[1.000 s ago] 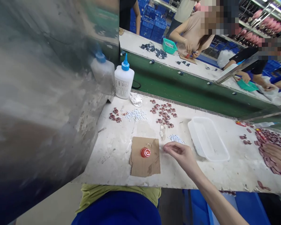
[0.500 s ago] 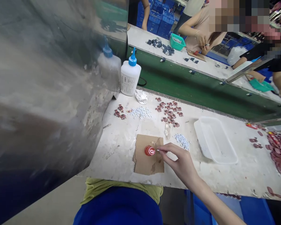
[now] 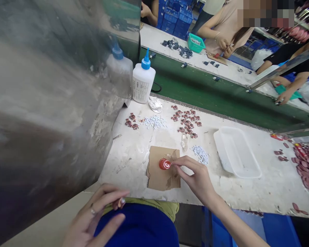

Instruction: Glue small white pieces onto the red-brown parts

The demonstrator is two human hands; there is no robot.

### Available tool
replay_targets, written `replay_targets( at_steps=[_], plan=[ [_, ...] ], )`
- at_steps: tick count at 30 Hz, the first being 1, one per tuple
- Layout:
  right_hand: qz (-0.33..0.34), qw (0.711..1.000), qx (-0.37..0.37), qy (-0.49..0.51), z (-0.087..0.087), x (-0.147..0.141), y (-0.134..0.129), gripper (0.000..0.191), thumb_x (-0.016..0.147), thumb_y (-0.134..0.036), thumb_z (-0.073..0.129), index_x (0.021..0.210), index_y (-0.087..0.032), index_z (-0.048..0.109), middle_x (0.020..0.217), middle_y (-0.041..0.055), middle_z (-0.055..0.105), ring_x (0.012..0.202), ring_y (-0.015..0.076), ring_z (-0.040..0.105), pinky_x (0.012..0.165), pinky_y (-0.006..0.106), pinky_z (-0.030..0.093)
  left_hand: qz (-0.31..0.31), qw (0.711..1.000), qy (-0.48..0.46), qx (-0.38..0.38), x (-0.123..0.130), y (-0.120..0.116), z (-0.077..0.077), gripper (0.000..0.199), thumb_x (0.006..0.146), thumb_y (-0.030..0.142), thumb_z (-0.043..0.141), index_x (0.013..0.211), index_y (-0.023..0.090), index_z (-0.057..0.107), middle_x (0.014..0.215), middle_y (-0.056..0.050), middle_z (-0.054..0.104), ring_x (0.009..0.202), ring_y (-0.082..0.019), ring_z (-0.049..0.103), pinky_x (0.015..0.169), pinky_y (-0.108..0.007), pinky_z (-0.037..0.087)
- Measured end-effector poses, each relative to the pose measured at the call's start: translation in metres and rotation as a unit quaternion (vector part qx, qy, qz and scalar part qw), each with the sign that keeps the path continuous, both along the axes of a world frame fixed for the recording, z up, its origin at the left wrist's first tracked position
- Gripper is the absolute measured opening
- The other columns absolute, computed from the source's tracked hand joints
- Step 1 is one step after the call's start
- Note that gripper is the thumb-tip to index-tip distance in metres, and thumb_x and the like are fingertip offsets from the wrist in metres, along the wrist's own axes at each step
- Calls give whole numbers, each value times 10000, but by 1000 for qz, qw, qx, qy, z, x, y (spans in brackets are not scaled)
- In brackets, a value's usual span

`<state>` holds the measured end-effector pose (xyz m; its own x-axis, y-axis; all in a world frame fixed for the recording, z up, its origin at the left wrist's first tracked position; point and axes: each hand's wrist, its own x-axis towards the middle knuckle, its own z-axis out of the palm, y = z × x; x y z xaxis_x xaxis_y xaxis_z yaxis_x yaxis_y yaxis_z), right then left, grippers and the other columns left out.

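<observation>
My right hand [image 3: 195, 171] pinches a tiny white piece, mostly hidden by the fingertips, at the right rim of a small red round cup [image 3: 164, 164]. The cup sits on a torn piece of brown cardboard [image 3: 159, 181]. At the lower left, in front of the table edge, my left hand [image 3: 98, 212] holds a small brown figure [image 3: 119, 203] with a pale spot, its fingers curled round it and the thumb below. Small pale-blue pieces [image 3: 201, 154] lie in a heap beyond my right hand. Similar brown figures [image 3: 187, 123] are spread farther back.
A white bottle with a blue nozzle [image 3: 143, 79] stands at the back left beside a metal panel [image 3: 67, 103]. Another pale heap [image 3: 154, 121] lies near it. A translucent tray [image 3: 237, 152] and many brown parts [image 3: 307, 171] are on the right. Co-workers sit across the green divider [image 3: 195, 89].
My left hand has come into view at the lower left with a brown figure in it. My right fingertips have moved slightly left, up to the red cup's rim.
</observation>
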<state>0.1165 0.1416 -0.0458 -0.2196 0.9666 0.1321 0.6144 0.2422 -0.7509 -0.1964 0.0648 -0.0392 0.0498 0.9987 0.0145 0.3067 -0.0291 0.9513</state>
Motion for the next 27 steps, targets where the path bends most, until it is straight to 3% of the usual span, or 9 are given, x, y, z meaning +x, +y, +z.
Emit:
replay_targets(
  at_steps=[3,9,12,17,27],
  plan=[
    [-48,995,-54,70,4,-2,-2,113,956,-263,656,937,-245,766,924,50,780,873,209,741,776,346,599,-25,999,6,38,22,20,3,310,894,237,708,1161,395,723,983,49,743,827,-65,740,785,-50,566],
    [-82,964,-161,193,24,-14,-16,118,930,-338,706,898,-238,759,892,38,770,807,182,732,704,306,614,17,997,31,75,56,43,9,250,939,255,671,1135,375,770,961,18,652,850,-32,683,786,-36,536],
    [-62,967,-132,209,36,-24,-24,63,925,-253,709,900,-255,767,875,24,767,817,171,726,722,308,610,10,999,-39,25,68,44,12,197,900,238,715,1065,327,776,922,37,737,834,-58,729,793,-67,574],
    [-24,978,-52,202,53,-38,-28,179,903,-139,705,965,-281,796,895,32,800,820,189,752,736,360,639,26,992,-96,-80,76,41,16,104,783,311,825,872,263,800,818,36,795,729,-122,777,716,-81,606],
    [1,978,-31,205,58,-44,-25,236,888,-91,707,999,-280,793,886,11,810,782,170,755,697,331,648,3,989,-130,-74,78,45,21,70,790,259,811,847,296,799,815,63,793,734,-129,780,722,-112,626]
  ],
)
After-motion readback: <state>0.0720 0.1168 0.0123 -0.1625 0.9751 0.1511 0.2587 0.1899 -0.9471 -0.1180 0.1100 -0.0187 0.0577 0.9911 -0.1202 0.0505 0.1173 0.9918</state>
